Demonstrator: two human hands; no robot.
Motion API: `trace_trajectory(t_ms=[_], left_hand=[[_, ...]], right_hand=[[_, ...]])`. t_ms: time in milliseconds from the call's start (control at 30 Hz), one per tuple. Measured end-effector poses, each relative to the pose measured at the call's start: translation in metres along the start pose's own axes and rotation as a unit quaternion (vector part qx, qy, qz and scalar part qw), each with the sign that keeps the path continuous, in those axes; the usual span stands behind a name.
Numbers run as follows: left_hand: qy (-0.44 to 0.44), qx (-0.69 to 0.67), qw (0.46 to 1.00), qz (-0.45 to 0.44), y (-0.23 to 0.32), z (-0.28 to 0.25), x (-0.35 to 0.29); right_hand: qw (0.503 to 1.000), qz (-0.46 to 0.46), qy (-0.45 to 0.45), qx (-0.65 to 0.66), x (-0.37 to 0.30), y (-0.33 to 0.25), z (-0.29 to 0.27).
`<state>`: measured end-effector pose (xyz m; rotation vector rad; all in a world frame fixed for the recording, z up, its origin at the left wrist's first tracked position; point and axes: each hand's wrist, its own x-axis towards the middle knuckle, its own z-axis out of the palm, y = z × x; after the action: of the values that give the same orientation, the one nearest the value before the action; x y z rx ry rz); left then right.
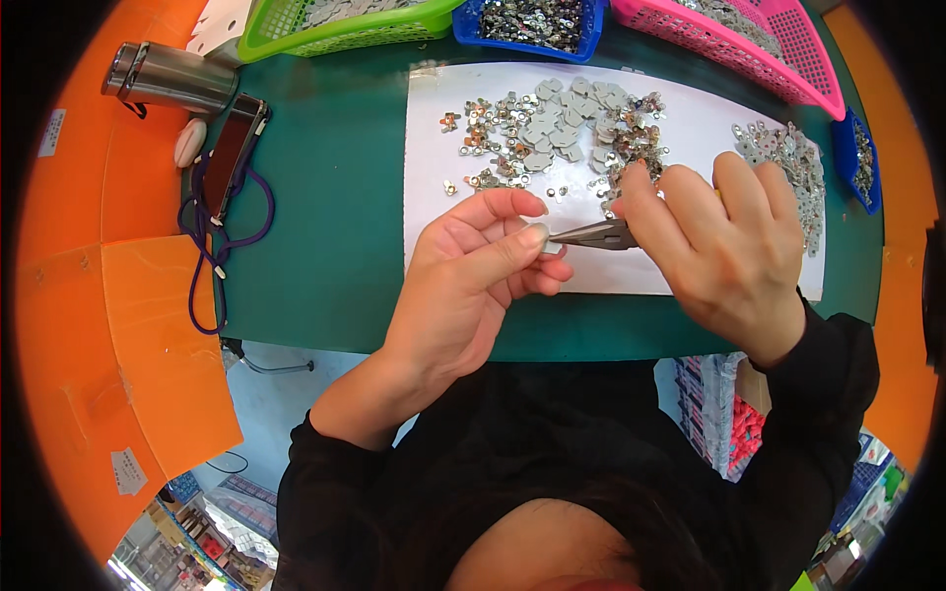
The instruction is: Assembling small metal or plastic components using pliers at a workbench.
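Note:
My left hand (468,266) pinches a small light-grey plate (552,246) between thumb and fingers, above the near part of a white sheet (611,276). My right hand (724,236) is wrapped round a pair of needle-nose pliers (603,234), whose handles are mostly hidden by the fingers. The pliers point left, and their tips meet the plate at my left thumb; what lies between the jaws is too small to tell. Beyond my hands are a pile of grey plates (567,120), small metal clips (483,133) to its left and more small metal parts (636,133) to its right.
A green basket (345,37), a blue tray (527,51) and a pink basket (729,64) line the far edge. Another pile of parts (788,163) lies right, near a small blue tray (855,163). At left are a steel flask (182,77) and a phone (235,153) with a purple cord.

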<state>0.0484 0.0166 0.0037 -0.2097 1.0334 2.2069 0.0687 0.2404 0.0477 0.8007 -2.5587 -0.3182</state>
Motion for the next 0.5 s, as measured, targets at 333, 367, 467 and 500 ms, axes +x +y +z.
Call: trace_trajectory(t_ms=[333, 367, 467, 500], left_hand=[[-0.008, 0.405, 0.853, 0.330, -0.010, -0.008, 0.006], [-0.018, 0.483, 0.801, 0.354, -0.008, -0.010, 0.007], [-0.011, 0.534, 0.748, 0.395, -0.002, -0.005, 0.007], [-0.014, 0.535, 0.748, 0.394, -0.002, -0.006, 0.007]], right_hand=[[0.946, 0.028, -0.137, 0.293, -0.001, 0.027, 0.007], [0.945, 0.032, -0.139, 0.294, 0.001, 0.028, 0.006], [0.954, -0.002, -0.150, 0.260, 0.011, 0.027, 0.000], [0.954, -0.011, -0.170, 0.246, 0.015, 0.026, -0.002]])
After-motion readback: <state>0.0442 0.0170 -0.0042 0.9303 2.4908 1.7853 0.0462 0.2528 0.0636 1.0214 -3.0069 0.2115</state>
